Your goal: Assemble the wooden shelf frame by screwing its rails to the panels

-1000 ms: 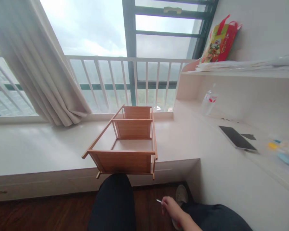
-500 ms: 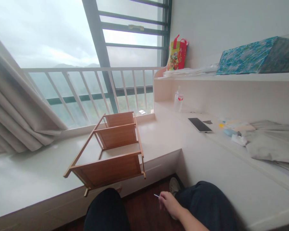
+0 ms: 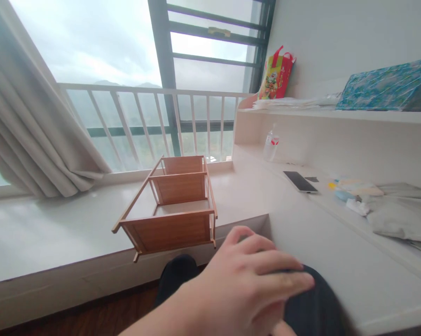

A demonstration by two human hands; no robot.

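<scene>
My left hand [image 3: 242,270] reaches in from the lower left, large and close to the camera, back of the hand facing me. Its fingers are spread and stretched to the right, a little bent; the thumb is hidden. Beneath it, only a small part of my right hand [image 3: 282,326] shows at the bottom edge, and its fingers are covered. The thin metal rod seen earlier is out of sight. Beyond my left hand, a small wooden shelf frame [image 3: 171,231] lies on its side on the white window ledge [image 3: 73,233], with several brown panels between its rails.
The white desk [image 3: 336,242] on the right bears a phone [image 3: 299,182], a clear bottle [image 3: 271,145] and grey cloth [image 3: 399,214]. A shelf above holds a red bag [image 3: 278,77] and a blue patterned box [image 3: 382,88]. My knees are below the ledge; a curtain [image 3: 45,116] hangs left.
My left hand has come into view across my right hand, which held a thin metal rod before and is now mostly covered. The view has shifted slightly left; the shelf frame lies as before.
</scene>
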